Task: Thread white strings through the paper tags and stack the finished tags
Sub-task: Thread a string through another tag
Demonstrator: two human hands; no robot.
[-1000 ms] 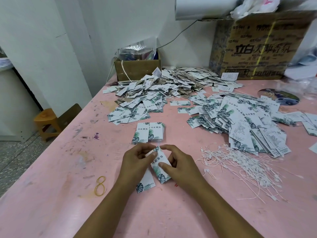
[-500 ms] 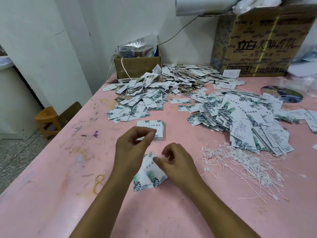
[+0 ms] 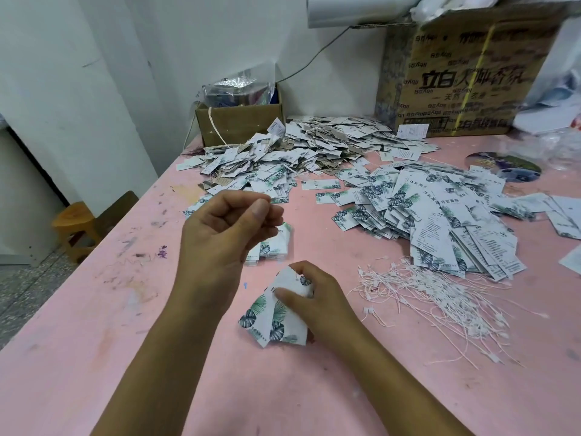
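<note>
My right hand (image 3: 317, 297) pinches the top corner of a small fan of white tags with green leaf prints (image 3: 270, 322), whose lower ends rest on the pink table (image 3: 94, 341). My left hand (image 3: 226, 234) is raised above and behind them, thumb pressed to forefinger, pinching a thin white string that hardly shows. A small neat stack of tags (image 3: 276, 247) lies just behind the left hand, partly hidden by it. A loose bundle of white strings (image 3: 440, 297) lies to the right of my right hand.
A spread of loose tags (image 3: 440, 221) covers the right middle of the table; a big heap of strung tags (image 3: 298, 152) lies at the back. A small cardboard box (image 3: 239, 124) and a large carton (image 3: 465, 73) stand against the wall. A wooden stool (image 3: 75, 228) stands left of the table.
My left hand has let go of the tags and risen up and away from them, pinching. My right hand has stayed low, holding the fanned tags.
</note>
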